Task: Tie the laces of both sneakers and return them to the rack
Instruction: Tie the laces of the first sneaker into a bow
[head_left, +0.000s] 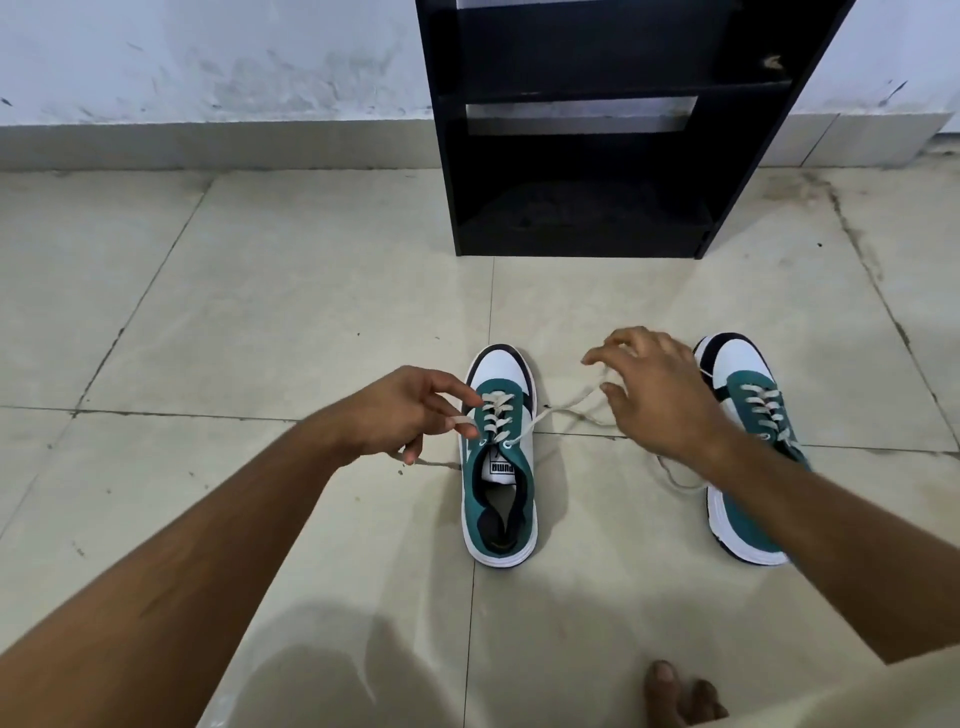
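Observation:
Two green-and-white sneakers stand on the tiled floor with their toes toward the rack. The left sneaker (500, 457) is in the middle and its cream laces are loose. My left hand (400, 410) pinches its left lace end (457, 420) beside the eyelets. My right hand (649, 389) holds the right lace end (566, 408) out to the right, fingers partly spread. The right sneaker (748, 415) sits behind my right forearm, its untied lace (675, 478) trailing on the floor. The black shoe rack (582, 228) stands against the wall just beyond.
The rack's lower shelves hold nothing that I can see. Light floor tiles (260, 322) stretch to the left and right of the sneakers. A white scuffed wall (208, 62) runs behind. My bare toes (680, 691) show at the bottom right.

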